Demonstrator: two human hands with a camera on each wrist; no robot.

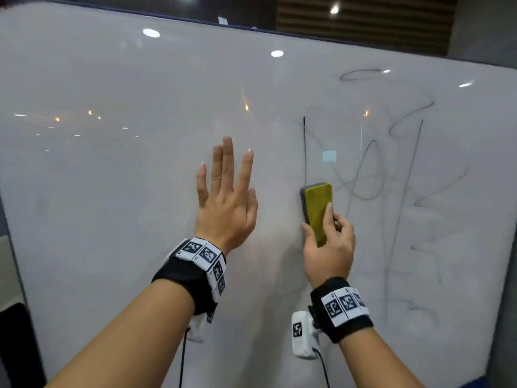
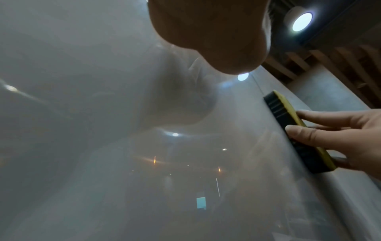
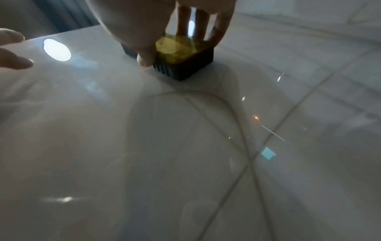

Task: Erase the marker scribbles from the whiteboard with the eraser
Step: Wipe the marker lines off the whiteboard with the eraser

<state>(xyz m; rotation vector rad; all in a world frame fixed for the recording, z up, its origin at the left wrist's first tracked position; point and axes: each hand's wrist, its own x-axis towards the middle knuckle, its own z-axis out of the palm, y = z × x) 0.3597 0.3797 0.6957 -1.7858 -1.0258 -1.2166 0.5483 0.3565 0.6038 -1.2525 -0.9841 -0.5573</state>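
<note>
A large whiteboard [image 1: 112, 135] fills the head view. Dark marker scribbles [image 1: 391, 175] loop over its right half. My right hand [image 1: 328, 242] grips a yellow-backed eraser [image 1: 317, 208] with a dark felt pad and holds it against the board at the scribbles' lower left edge, just under a vertical black line [image 1: 305, 147]. In the right wrist view the eraser [image 3: 185, 55] sits pad-down on the board with scribble lines [image 3: 233, 117] in front of it. My left hand [image 1: 226, 191] lies flat on the board, fingers straight and spread, to the left of the eraser [image 2: 292, 124].
The board's dark top edge [image 1: 251, 29] runs across the upper view, with a slatted ceiling and lamps behind it. The board's left frame [image 1: 16, 261] and right edge [image 1: 503, 247] bound it. Lamp reflections dot the glossy surface.
</note>
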